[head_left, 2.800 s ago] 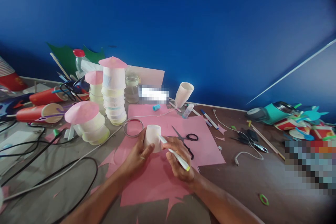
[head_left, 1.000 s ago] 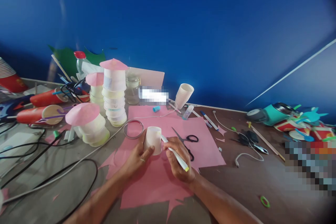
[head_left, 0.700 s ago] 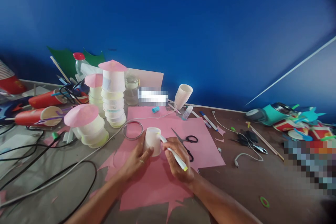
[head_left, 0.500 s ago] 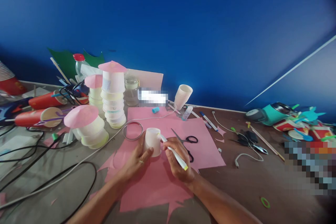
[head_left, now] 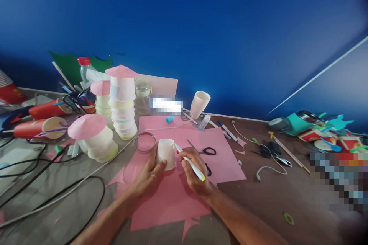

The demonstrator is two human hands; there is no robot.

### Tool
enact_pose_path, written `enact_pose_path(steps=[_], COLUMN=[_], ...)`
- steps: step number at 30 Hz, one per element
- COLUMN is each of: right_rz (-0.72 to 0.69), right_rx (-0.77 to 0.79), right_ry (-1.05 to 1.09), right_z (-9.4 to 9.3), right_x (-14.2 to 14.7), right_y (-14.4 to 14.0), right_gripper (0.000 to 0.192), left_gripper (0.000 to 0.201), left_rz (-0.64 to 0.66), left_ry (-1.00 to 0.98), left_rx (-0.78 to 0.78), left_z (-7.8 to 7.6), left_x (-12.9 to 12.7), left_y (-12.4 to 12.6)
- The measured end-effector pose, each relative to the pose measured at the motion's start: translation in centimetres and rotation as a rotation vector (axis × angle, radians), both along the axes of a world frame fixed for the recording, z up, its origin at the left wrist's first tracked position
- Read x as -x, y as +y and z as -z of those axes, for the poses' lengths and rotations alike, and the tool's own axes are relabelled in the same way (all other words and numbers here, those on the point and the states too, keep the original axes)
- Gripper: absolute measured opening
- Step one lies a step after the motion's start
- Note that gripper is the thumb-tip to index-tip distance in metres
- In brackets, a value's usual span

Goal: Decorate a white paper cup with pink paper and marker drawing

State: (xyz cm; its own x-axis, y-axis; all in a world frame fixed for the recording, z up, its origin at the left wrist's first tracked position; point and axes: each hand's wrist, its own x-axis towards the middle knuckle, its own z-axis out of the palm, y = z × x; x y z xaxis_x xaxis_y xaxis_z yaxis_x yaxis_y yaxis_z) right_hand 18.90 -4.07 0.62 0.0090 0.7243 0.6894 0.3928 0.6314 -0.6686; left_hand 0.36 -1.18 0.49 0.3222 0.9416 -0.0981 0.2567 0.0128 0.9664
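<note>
Head view, with 12 o'clock toward the blue wall (head_left: pixel 184 34): a white cup (head_left: pixel 168 157) marks the centre of the dial, narrow end up, over a pink sheet (head_left: pixel 172 204); whether its lower rim rests on the paper cannot be told. The left hand (head_left: pixel 149 173) has its fingers spread to the cup's width and curled round the 9 o'clock side, thumb across the front; the right hand (head_left: pixel 193 178) has its fingers drawn in close on a white marker (head_left: pixel 197 171), whose tip meets or almost meets the cup's upper edge at about 2 o'clock; contact is too fine to judge. Marking well here would seem to call for a light, even stroke, the left grip firm enough to stop slipping yet too soft to dent the wall, and the thumb clear of wet ink. Around them the work surface is crowded; black-handled scissors (head_left: pixel 209 151) lie at 3 o'clock, just beyond the right hand; a blue cap (head_left: pixel 170 119) lies at 12; a leaning cup stack (head_left: pixel 200 105) is at 1; a pink-roofed cup tower (head_left: pixel 123 101) rises at 11; brown tabletop (head_left: pixel 255 206) shows at 4, with a green ring (head_left: pixel 289 219) on it.
</note>
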Motion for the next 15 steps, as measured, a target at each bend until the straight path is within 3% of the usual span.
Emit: enact_pose_path(steps=[10, 15], right_rz=[0.024, 0.027], right_rx=[0.060, 0.077], right_ry=[-0.007, -0.022], right_z=[0.26, -0.10], right_x=[-0.23, -0.42], right_y=[0.11, -0.03], right_gripper=[0.016, 0.015], left_gripper=[0.071, 0.066], left_rz=[0.053, 0.018], left_ry=[-0.002, -0.058], left_rx=[0.048, 0.026], left_z=[-0.78, -0.09], left_x=[0.14, 0.04], left_y=[0.14, 0.17])
